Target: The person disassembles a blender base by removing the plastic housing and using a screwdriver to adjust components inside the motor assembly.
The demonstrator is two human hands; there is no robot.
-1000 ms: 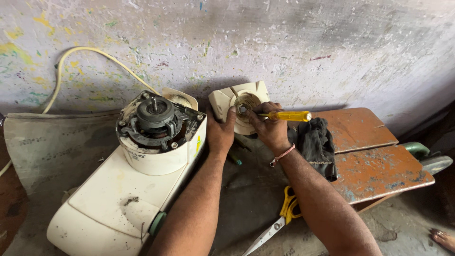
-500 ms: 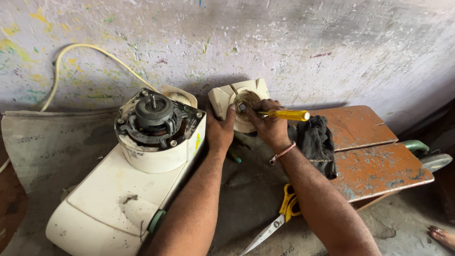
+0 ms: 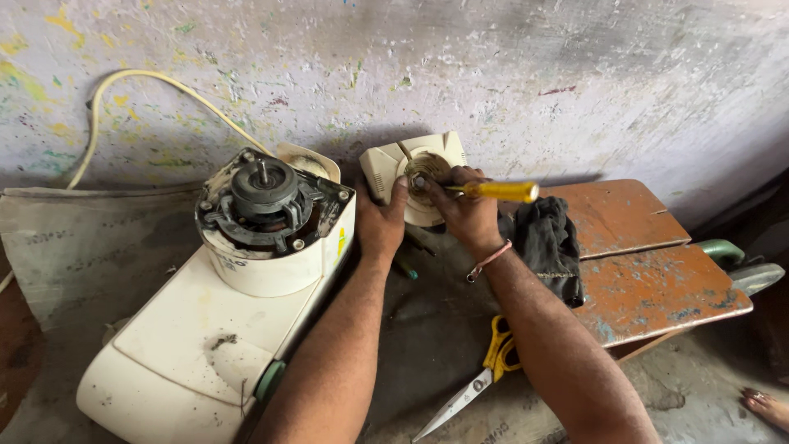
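Poking at the small cream housing against the wall

My left hand grips its side, my right hand pinches a yellow-handled screwdriver into its centre; motor unit at 9 o'clock, scissors at 6

Scissors probably beside bench

left hand steadies cream housing | right hand grips yellow screwdriver

Open floor behind scissors, motor housing blocking left, wooden board right
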